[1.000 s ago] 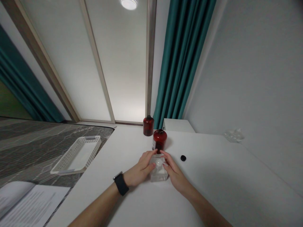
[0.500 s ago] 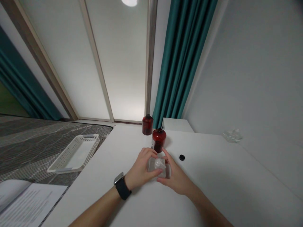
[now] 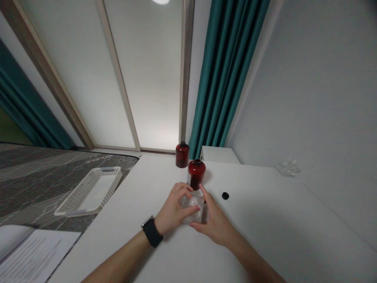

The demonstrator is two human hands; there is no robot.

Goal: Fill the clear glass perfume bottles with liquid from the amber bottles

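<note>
Between my hands is a small clear plastic container [image 3: 202, 210] with a round whitish piece [image 3: 193, 201] at its top; its exact kind is hard to make out. My left hand [image 3: 172, 210], below a black watch, is closed round the container's left side, thumb across the front. On the right side, my right hand [image 3: 217, 224] curves round it with thumb and fingers. Just beyond my fingertips stands a dark red-brown bottle [image 3: 196, 173] with an uncovered neck and a pale label. Right of my right hand lies a black round cap [image 3: 225, 195].
A second red-brown bottle [image 3: 182, 156] with a dark top stands farther back on the white table [image 3: 153, 177]. Crumpled clear plastic [image 3: 288, 168] lies by the wall. To the left are a white perforated basket [image 3: 64, 208] and an open book [image 3: 50, 247].
My left thumb and fingers have shifted slightly on the container, and my right thumb has moved a little left. The whole view has drifted slightly; bottles and cap stay put.
</note>
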